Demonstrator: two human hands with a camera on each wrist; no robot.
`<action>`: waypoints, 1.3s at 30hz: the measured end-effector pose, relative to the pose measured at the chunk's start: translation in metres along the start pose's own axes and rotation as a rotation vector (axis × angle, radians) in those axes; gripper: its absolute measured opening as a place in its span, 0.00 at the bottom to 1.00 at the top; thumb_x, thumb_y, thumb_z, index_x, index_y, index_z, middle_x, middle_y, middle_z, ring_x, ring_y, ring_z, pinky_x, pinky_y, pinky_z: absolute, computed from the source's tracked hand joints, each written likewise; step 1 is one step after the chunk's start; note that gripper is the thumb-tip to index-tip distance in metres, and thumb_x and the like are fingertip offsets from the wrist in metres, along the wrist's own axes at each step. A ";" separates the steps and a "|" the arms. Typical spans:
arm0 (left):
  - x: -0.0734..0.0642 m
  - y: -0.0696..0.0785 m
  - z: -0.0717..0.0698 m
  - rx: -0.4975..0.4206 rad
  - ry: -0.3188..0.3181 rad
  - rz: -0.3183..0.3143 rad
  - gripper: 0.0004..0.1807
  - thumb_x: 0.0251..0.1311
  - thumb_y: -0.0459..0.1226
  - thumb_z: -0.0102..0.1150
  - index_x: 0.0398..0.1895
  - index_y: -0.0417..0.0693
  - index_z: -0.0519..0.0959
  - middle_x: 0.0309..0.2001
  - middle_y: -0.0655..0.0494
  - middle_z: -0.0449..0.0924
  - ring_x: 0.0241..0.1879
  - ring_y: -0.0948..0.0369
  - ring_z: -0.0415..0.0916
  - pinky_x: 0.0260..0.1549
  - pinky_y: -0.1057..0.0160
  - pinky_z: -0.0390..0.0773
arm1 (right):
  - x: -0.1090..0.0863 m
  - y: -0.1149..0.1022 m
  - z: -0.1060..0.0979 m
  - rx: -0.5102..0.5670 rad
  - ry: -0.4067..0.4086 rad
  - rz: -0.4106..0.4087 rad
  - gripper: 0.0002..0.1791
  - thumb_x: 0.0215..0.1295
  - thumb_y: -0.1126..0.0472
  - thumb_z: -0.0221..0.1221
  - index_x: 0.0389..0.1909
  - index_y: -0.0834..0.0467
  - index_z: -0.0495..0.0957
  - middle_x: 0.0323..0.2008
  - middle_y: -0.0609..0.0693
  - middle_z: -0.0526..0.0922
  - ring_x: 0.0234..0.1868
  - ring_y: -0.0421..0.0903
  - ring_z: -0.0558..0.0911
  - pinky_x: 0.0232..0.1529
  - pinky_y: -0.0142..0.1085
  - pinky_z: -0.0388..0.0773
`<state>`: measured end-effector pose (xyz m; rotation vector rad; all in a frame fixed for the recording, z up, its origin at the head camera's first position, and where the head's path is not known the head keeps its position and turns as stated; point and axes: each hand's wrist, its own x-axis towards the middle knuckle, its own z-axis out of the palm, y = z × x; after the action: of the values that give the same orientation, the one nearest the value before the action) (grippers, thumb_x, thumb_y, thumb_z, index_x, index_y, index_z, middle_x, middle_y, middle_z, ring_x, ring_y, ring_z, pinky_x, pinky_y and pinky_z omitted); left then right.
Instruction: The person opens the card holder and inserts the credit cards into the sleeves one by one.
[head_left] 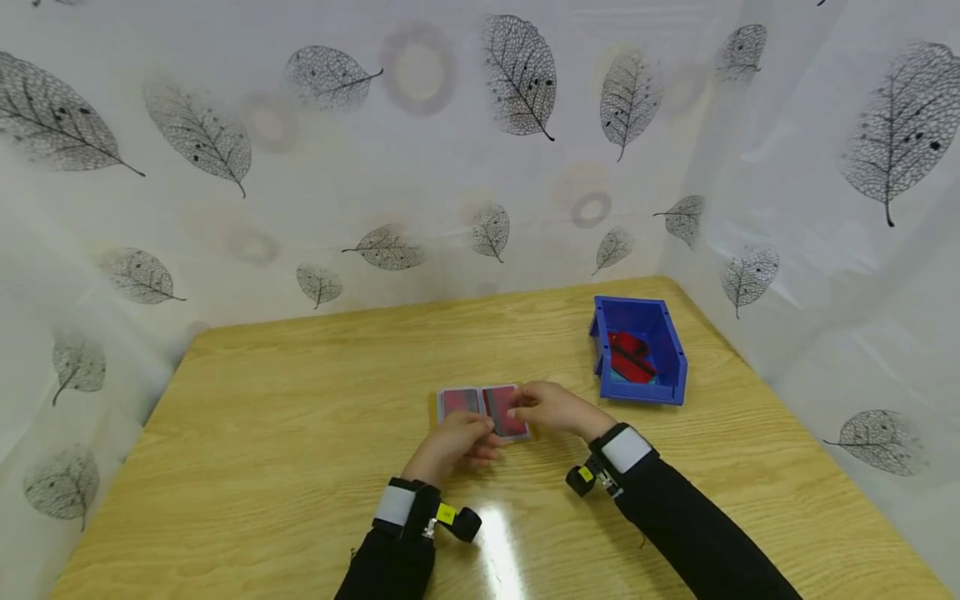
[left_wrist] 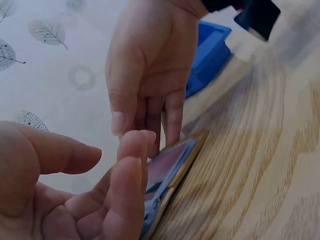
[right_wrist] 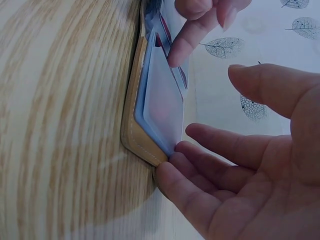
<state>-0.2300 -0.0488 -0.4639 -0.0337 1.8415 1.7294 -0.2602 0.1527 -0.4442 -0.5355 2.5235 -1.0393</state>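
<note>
An opened card holder [head_left: 461, 402] lies on the table, with clear plastic sleeves and a tan stitched cover. Red cards with a dark stripe show through its sleeves. My left hand [head_left: 453, 445] is at its near edge, fingers loosely bent and holding nothing. In the right wrist view one left fingertip overlaps the sleeves near the fold. My right hand [head_left: 561, 408] is at the right side of the holder. Its lower fingertips [right_wrist: 167, 172] rest against the corner of the tan cover, while the thumb stands apart from it.
A blue plastic bin [head_left: 678, 367] stands at the back right with red cards [head_left: 632, 358] inside. The wood-grain table [head_left: 285, 433] is bordered at the back and sides by a white leaf-printed sheet [head_left: 420, 183]. Each wrist wears a strapped camera.
</note>
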 end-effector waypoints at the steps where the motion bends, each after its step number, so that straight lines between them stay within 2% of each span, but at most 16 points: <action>1: -0.002 0.000 0.001 -0.021 -0.010 0.000 0.18 0.74 0.35 0.43 0.56 0.29 0.73 0.36 0.47 0.86 0.24 0.65 0.80 0.27 0.66 0.81 | 0.000 0.000 0.000 -0.002 0.001 0.000 0.17 0.66 0.58 0.59 0.50 0.65 0.79 0.45 0.55 0.83 0.47 0.49 0.80 0.50 0.45 0.76; 5: -0.009 0.002 0.005 -0.105 -0.026 -0.006 0.19 0.75 0.35 0.41 0.59 0.28 0.69 0.38 0.48 0.86 0.26 0.66 0.81 0.28 0.67 0.81 | 0.000 0.001 0.000 -0.011 0.003 -0.012 0.17 0.66 0.58 0.59 0.49 0.65 0.79 0.45 0.55 0.83 0.47 0.50 0.80 0.50 0.46 0.76; 10: -0.014 -0.002 0.010 -0.176 -0.048 -0.002 0.23 0.74 0.33 0.39 0.65 0.26 0.60 0.38 0.51 0.86 0.27 0.66 0.82 0.31 0.64 0.81 | 0.000 0.001 -0.001 -0.006 -0.006 -0.010 0.16 0.67 0.58 0.58 0.49 0.64 0.80 0.45 0.55 0.83 0.47 0.50 0.80 0.50 0.46 0.76; 16: -0.012 -0.008 0.014 -0.301 -0.065 0.022 0.21 0.74 0.32 0.40 0.63 0.26 0.60 0.38 0.55 0.85 0.28 0.67 0.80 0.32 0.65 0.80 | 0.000 0.002 0.000 0.006 -0.002 -0.007 0.16 0.66 0.58 0.59 0.49 0.65 0.79 0.45 0.56 0.83 0.48 0.51 0.80 0.50 0.46 0.75; 21: -0.010 -0.008 0.019 -0.322 -0.042 0.024 0.27 0.72 0.32 0.44 0.69 0.28 0.55 0.37 0.57 0.83 0.28 0.68 0.77 0.31 0.67 0.79 | 0.000 0.003 0.000 -0.002 -0.006 -0.017 0.16 0.67 0.58 0.59 0.49 0.64 0.79 0.44 0.54 0.83 0.46 0.48 0.79 0.48 0.44 0.75; 26: -0.004 -0.007 0.023 -0.343 -0.023 0.000 0.30 0.71 0.30 0.44 0.73 0.33 0.52 0.33 0.57 0.80 0.25 0.67 0.76 0.28 0.69 0.78 | -0.001 0.003 0.001 -0.011 0.000 -0.019 0.15 0.67 0.58 0.58 0.49 0.64 0.79 0.44 0.54 0.83 0.45 0.48 0.79 0.47 0.43 0.76; 32: 0.013 -0.002 0.031 -0.447 -0.026 -0.015 0.40 0.68 0.28 0.46 0.78 0.45 0.39 0.28 0.57 0.80 0.21 0.68 0.74 0.23 0.71 0.76 | 0.000 0.004 0.001 -0.018 0.012 -0.031 0.14 0.67 0.59 0.59 0.47 0.65 0.80 0.44 0.54 0.83 0.44 0.47 0.78 0.46 0.41 0.75; 33: 0.015 -0.002 0.032 -0.461 -0.029 -0.008 0.38 0.68 0.27 0.46 0.77 0.45 0.42 0.27 0.57 0.79 0.20 0.69 0.73 0.23 0.72 0.75 | 0.000 0.004 0.000 -0.019 0.016 -0.036 0.14 0.67 0.60 0.58 0.47 0.65 0.80 0.44 0.54 0.83 0.44 0.47 0.78 0.46 0.42 0.74; 35: 0.019 0.000 0.032 -0.473 -0.028 -0.001 0.29 0.67 0.27 0.45 0.71 0.42 0.55 0.26 0.57 0.78 0.19 0.70 0.72 0.22 0.74 0.74 | 0.000 0.004 0.000 -0.012 0.018 -0.041 0.13 0.68 0.61 0.57 0.47 0.65 0.80 0.43 0.54 0.83 0.44 0.47 0.78 0.47 0.42 0.74; 37: 0.021 -0.001 0.031 -0.458 -0.020 0.009 0.18 0.67 0.27 0.44 0.59 0.40 0.65 0.25 0.58 0.77 0.18 0.71 0.72 0.21 0.75 0.73 | 0.000 0.004 0.000 -0.011 0.015 -0.047 0.13 0.67 0.62 0.57 0.46 0.66 0.80 0.43 0.55 0.83 0.44 0.47 0.78 0.48 0.42 0.74; 39: 0.020 -0.002 0.027 -0.391 -0.006 0.011 0.07 0.68 0.29 0.45 0.47 0.39 0.70 0.24 0.59 0.77 0.18 0.71 0.72 0.20 0.75 0.73 | -0.001 0.004 -0.001 -0.014 0.007 -0.046 0.12 0.67 0.62 0.57 0.46 0.66 0.80 0.42 0.54 0.83 0.44 0.47 0.78 0.48 0.42 0.74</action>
<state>-0.2344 -0.0168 -0.4735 -0.1742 1.4754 2.0690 -0.2611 0.1562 -0.4458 -0.5978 2.5376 -1.0420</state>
